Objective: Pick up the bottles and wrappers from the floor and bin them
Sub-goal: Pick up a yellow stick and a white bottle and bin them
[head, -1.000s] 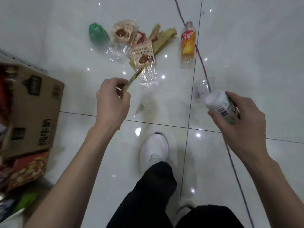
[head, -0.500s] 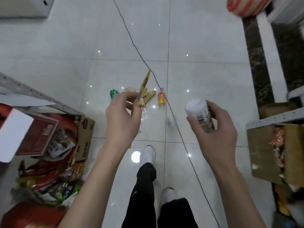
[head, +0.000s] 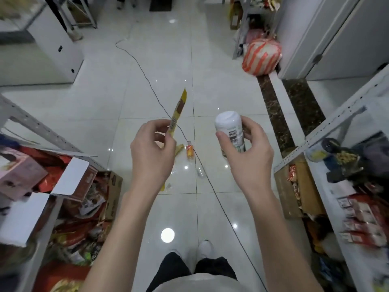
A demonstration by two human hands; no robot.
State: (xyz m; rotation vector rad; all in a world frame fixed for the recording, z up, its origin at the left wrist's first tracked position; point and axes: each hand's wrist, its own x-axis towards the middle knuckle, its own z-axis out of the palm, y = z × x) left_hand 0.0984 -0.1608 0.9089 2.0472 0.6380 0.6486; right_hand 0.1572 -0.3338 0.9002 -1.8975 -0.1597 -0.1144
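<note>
As the person straightened and the floor dropped away, the left hand (head: 152,152) pinched a yellow wrapper (head: 177,111) mid-frame while the right hand (head: 248,152) gripped a white bottle (head: 229,128); an orange bottle (head: 189,150) lay below, awaiting another trip.

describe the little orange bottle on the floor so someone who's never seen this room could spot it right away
Look at the white tiled floor between the two raised hands, along the thin dark cable that crosses it. The small orange bottle lies on its side right beside that cable. Unlike the flat yellow wrapper next to it, it is rounded, with a red-and-yellow label.
</note>
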